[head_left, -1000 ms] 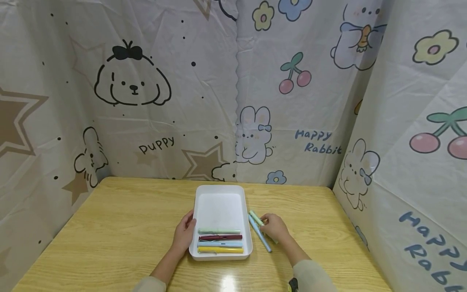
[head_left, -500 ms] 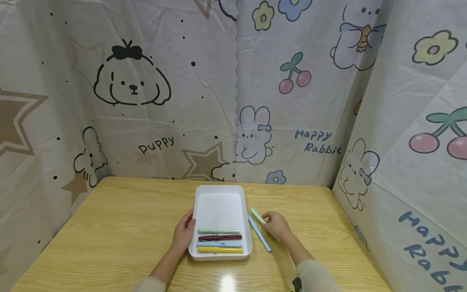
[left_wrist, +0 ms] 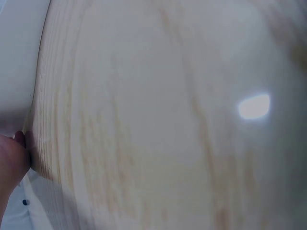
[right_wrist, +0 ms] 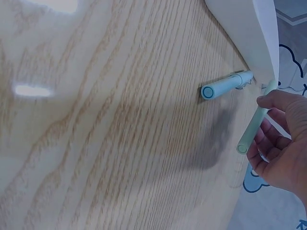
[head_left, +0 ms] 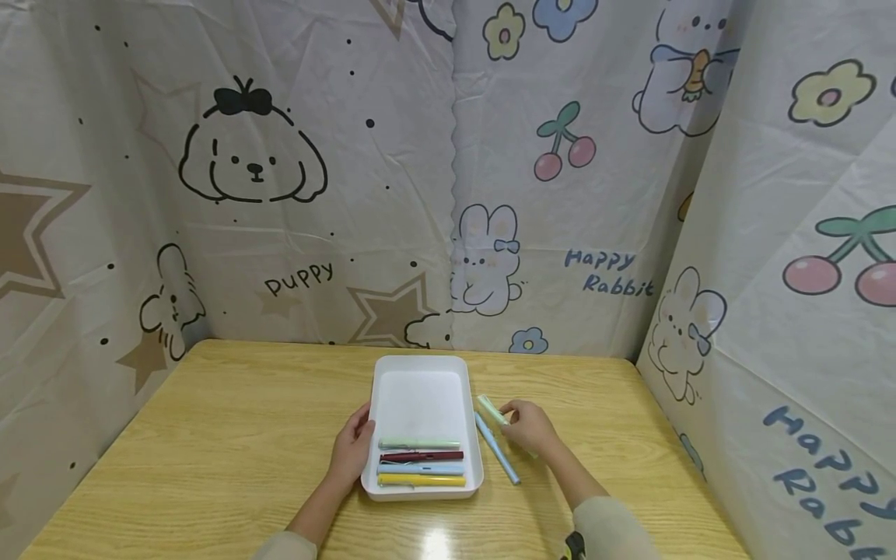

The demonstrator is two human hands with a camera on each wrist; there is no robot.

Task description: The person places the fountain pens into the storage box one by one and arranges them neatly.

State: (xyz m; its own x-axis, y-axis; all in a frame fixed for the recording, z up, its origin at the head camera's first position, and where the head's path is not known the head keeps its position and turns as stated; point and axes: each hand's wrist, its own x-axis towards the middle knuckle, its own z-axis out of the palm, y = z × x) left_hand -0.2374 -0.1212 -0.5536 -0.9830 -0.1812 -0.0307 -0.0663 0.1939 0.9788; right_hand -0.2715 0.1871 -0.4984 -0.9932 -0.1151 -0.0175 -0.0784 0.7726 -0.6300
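My left hand [head_left: 350, 447] grips the left side of a white tray [head_left: 422, 397]; its fingertips are partly hidden at the wall. The left wrist view shows only part of this hand [left_wrist: 12, 160] at its left edge. To the right of the tray, my right hand [head_left: 530, 429] pinches a pale green pen [right_wrist: 252, 127] between thumb and fingers, tilted and seemingly just off the table. Beside it a light blue pen [head_left: 498, 449] lies slanted on the wood, near the tray's right wall.
In the tray's near half lie a green pen [head_left: 420, 444], a dark red pen [head_left: 422, 456], a light blue pen [head_left: 421, 469] and a yellow pen [head_left: 421, 481], side by side. Printed cloth [head_left: 392, 233] closes off the wooden table [head_left: 266, 420] at back and sides.
My right hand, holding the pale green pen, has shifted slightly away from me and to the right, apart from the blue pen. My left hand and the tray have stayed in place.
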